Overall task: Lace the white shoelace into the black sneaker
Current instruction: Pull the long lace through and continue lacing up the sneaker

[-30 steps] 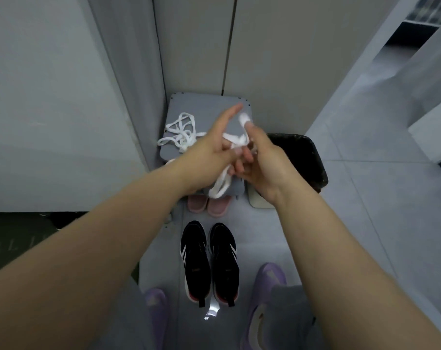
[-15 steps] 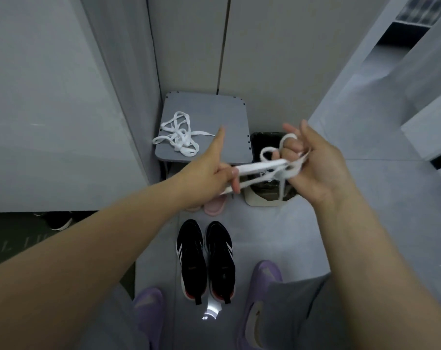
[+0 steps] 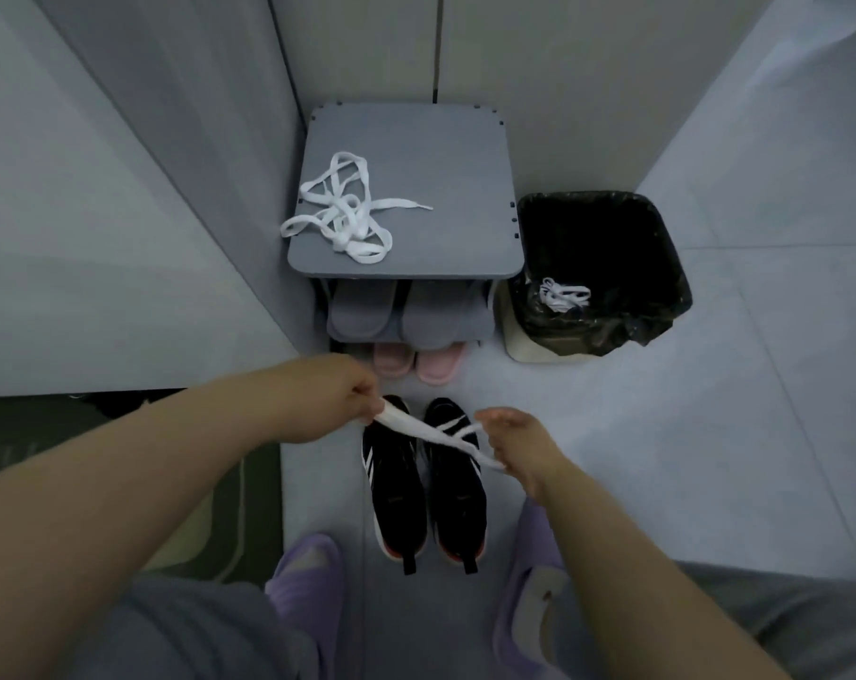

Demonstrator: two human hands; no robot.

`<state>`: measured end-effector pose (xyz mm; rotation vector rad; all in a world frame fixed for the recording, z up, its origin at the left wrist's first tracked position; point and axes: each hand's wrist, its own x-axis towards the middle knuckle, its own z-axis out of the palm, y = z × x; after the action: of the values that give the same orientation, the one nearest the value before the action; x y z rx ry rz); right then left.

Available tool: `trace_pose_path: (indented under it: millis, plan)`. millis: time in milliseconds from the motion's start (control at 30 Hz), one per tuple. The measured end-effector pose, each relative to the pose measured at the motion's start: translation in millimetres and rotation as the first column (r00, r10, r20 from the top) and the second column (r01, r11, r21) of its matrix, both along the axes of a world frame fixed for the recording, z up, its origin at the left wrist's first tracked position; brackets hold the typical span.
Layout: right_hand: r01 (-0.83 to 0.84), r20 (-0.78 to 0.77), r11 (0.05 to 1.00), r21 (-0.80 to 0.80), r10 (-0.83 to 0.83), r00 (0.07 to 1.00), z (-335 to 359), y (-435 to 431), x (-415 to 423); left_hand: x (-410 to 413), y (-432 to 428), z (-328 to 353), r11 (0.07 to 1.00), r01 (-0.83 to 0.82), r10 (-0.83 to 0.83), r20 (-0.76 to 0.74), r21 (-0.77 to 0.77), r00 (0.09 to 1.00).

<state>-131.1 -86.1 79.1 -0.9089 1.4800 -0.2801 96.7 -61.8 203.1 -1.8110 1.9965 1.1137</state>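
Observation:
Two black sneakers with white side stripes stand side by side on the floor, the left sneaker (image 3: 395,488) and the right sneaker (image 3: 457,483), toes pointing away from me. A white shoelace (image 3: 428,430) stretches between my hands just above their toes. My left hand (image 3: 337,400) pinches one end of it. My right hand (image 3: 519,441) holds the other end, which trails past the wrist. A second white shoelace (image 3: 342,213) lies tangled on the grey stool.
The grey stool (image 3: 445,188) stands against the wall, with grey slippers (image 3: 396,311) on its lower shelf and pink slippers (image 3: 416,365) on the floor. A black-lined bin (image 3: 607,267) beside it holds a white lace. My purple slippers (image 3: 308,581) flank the sneakers.
Both hands dropped from chest height down to just above the sneakers, carrying the lace stretched between them. My view tilted downward and closer to the floor.

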Motion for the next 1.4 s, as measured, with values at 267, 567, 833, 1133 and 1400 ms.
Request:
trace_pose_path:
  millis: [267, 567, 833, 1133, 1400]
  plan:
    - [-0.475, -0.437, 0.844, 0.249, 0.536, 0.722, -104, 38, -4, 8, -13, -14, 0.982, 0.013, -0.025, 0.064, 0.187, 0.998]
    - [-0.606, -0.595, 0.726, 0.326, 0.655, 0.465, -87, 27, 11, 18, -23, -8, 0.993, 0.0, -0.026, 0.226, 0.116, 0.974]
    - [-0.759, -0.447, 0.584, 0.288, 0.783, 0.433, 63, 6, 13, 10, -15, 67, 0.886, -0.294, 0.28, -0.09, -0.36, 0.956]
    - [-0.773, -0.656, 0.63, -0.079, 0.551, 0.516, 250, 100, -21, 14, 51, 204, 0.469, -0.542, 0.256, -0.48, -0.698, 0.839]
    - [-0.774, -0.711, 0.592, -0.227, 0.442, 0.547, 216, 201, -8, 1, 110, 245, 0.489, -0.182, 0.012, -0.202, -0.853, 0.979]
